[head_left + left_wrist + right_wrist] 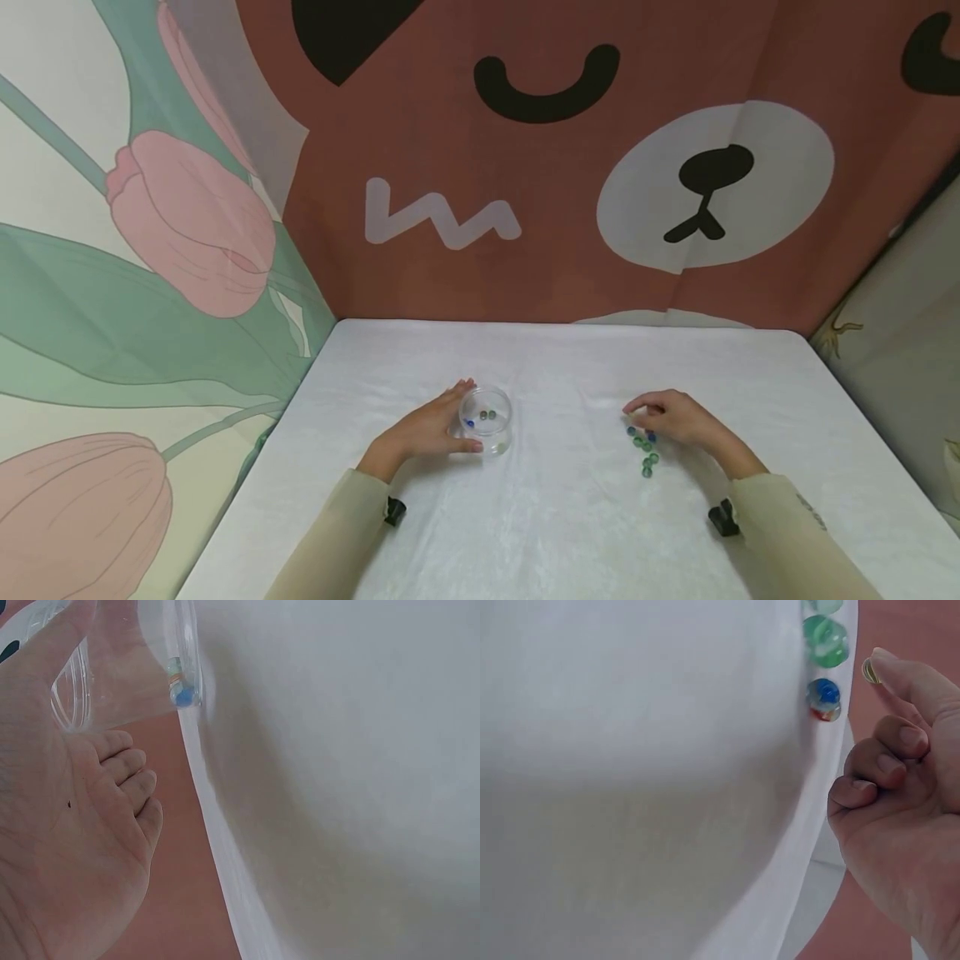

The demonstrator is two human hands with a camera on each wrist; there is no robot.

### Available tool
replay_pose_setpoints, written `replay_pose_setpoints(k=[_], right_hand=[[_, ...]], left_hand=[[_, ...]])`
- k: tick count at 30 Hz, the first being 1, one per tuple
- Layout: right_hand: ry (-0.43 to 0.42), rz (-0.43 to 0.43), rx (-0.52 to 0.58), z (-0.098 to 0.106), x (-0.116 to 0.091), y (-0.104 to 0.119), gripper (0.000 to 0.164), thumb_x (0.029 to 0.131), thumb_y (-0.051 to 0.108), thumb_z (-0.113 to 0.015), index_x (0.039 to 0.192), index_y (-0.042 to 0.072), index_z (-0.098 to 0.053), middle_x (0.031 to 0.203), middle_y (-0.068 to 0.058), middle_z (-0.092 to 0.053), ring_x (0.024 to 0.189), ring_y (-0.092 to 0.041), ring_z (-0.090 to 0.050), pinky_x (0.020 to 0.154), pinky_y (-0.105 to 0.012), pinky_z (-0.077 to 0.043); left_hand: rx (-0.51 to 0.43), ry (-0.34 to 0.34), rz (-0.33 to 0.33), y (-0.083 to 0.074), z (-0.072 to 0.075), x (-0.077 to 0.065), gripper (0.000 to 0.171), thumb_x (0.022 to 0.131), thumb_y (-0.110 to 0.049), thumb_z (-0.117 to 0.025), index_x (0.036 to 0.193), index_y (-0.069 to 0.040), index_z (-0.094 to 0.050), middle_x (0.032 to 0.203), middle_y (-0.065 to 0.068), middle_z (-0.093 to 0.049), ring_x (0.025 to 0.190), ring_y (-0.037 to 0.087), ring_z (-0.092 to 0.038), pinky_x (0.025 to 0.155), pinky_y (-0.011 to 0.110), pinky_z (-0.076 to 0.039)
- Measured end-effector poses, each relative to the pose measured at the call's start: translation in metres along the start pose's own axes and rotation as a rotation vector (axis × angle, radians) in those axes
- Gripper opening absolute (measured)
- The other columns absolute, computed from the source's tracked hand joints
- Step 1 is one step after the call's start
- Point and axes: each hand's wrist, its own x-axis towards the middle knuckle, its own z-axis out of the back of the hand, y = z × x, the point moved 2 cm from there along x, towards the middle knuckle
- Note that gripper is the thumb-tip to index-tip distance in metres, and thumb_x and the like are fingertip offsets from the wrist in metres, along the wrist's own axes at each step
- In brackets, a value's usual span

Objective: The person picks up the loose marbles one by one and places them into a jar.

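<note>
A clear, round plastic jar [498, 443] stands on the table, with a few green and blue marbles [487, 415] inside. My left hand [429, 425] holds the jar from the left, thumb at its near side and fingers round the far side. In the left wrist view, the marbles [181, 694] lie at the bottom of the jar [127, 682]. Between thumb and forefinger, my right hand [678, 418] pinches a yellowish striped marble [869, 671]; its other fingers are curled in. Under and beside that hand lie several loose marbles [647, 447], green and blue.
A white cloth [555, 517] covers the table. Behind it hangs a brown backdrop [555, 275] with a cartoon face, and a tulip-print cloth [195, 225] hangs on the left. Dark wrist devices [395, 511] sit at both sleeves.
</note>
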Motion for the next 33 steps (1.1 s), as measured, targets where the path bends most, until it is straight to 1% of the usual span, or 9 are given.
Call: replay_pose_setpoints(k=[3, 7, 10, 13, 18, 23, 28, 33], right_hand=[[-0.003, -0.002, 0.005, -0.001, 0.0, 0.006, 0.024, 0.096, 0.024, -0.071, 0.116, 0.011, -0.075, 0.067, 0.0, -0.047, 0.067, -0.018, -0.042, 0.063, -0.032, -0.037], [-0.012, 0.023, 0.011, -0.001, -0.001, 0.013, 0.024, 0.097, 0.023, -0.071, 0.116, 0.01, -0.076, 0.065, 0.0, -0.051, 0.062, -0.016, -0.042, 0.057, -0.029, -0.038], [-0.02, 0.051, 0.021, -0.001, -0.002, 0.018, 0.023, 0.096, 0.022, -0.071, 0.115, 0.009, -0.076, 0.062, 0.001, -0.049, 0.057, -0.013, -0.04, 0.053, -0.026, -0.037], [-0.025, 0.069, 0.034, -0.002, -0.003, 0.025, 0.024, 0.096, 0.024, -0.071, 0.115, 0.009, -0.076, 0.06, 0.003, -0.044, 0.055, -0.012, -0.037, 0.051, -0.026, -0.035], [-0.031, 0.092, 0.053, -0.006, -0.004, 0.036, 0.028, 0.095, 0.028, -0.072, 0.115, 0.009, -0.076, 0.059, 0.005, -0.039, 0.055, -0.011, -0.034, 0.052, -0.026, -0.035], [-0.042, 0.138, 0.066, -0.01, -0.005, 0.045, 0.03, 0.094, 0.03, -0.074, 0.114, 0.008, -0.076, 0.058, 0.006, -0.037, 0.054, -0.009, -0.031, 0.055, -0.025, -0.037], [-0.054, 0.161, 0.088, -0.017, -0.004, 0.05, 0.032, 0.094, 0.032, -0.074, 0.114, 0.007, -0.076, 0.057, 0.006, -0.036, 0.054, -0.008, -0.03, 0.054, -0.025, -0.037], [-0.069, 0.185, 0.113, -0.023, -0.006, 0.061, 0.032, 0.093, 0.031, -0.075, 0.112, 0.006, -0.077, 0.058, 0.007, -0.034, 0.055, -0.008, -0.029, 0.051, -0.024, -0.033]], left_hand=[[0.006, 0.0, 0.003, 0.0, 0.0, 0.0, 0.111, 0.083, -0.066, -0.072, 0.164, -0.018, -0.014, 0.171, -0.003, -0.01, 0.156, 0.018, -0.011, 0.125, 0.045, -0.02], [0.006, -0.005, 0.001, 0.0, 0.0, 0.0, 0.111, 0.083, -0.065, -0.072, 0.164, -0.017, -0.014, 0.171, -0.004, -0.01, 0.156, 0.019, -0.011, 0.125, 0.045, -0.02], [0.005, -0.006, 0.0, 0.0, 0.0, 0.0, 0.111, 0.083, -0.066, -0.072, 0.164, -0.017, -0.014, 0.171, -0.003, -0.01, 0.157, 0.019, -0.011, 0.125, 0.046, -0.02], [0.005, -0.006, -0.002, 0.0, 0.0, 0.0, 0.111, 0.083, -0.066, -0.072, 0.164, -0.017, -0.014, 0.171, -0.002, -0.011, 0.157, 0.02, -0.012, 0.125, 0.046, -0.02], [0.004, -0.008, -0.006, 0.0, 0.0, 0.0, 0.111, 0.083, -0.067, -0.072, 0.164, -0.018, -0.014, 0.171, -0.001, -0.011, 0.157, 0.023, -0.013, 0.125, 0.046, -0.02], [0.001, -0.009, -0.011, 0.0, 0.001, 0.0, 0.111, 0.083, -0.066, -0.072, 0.164, -0.017, -0.014, 0.171, -0.002, -0.01, 0.157, 0.02, -0.012, 0.125, 0.045, -0.02], [0.004, -0.011, -0.016, 0.001, 0.0, 0.0, 0.111, 0.083, -0.067, -0.072, 0.164, -0.017, -0.014, 0.171, -0.002, -0.01, 0.156, 0.019, -0.012, 0.125, 0.045, -0.02], [-0.001, -0.007, -0.011, 0.002, 0.0, 0.0, 0.112, 0.082, -0.067, -0.072, 0.164, -0.017, -0.014, 0.171, -0.004, -0.01, 0.156, 0.019, -0.011, 0.125, 0.045, -0.02]])
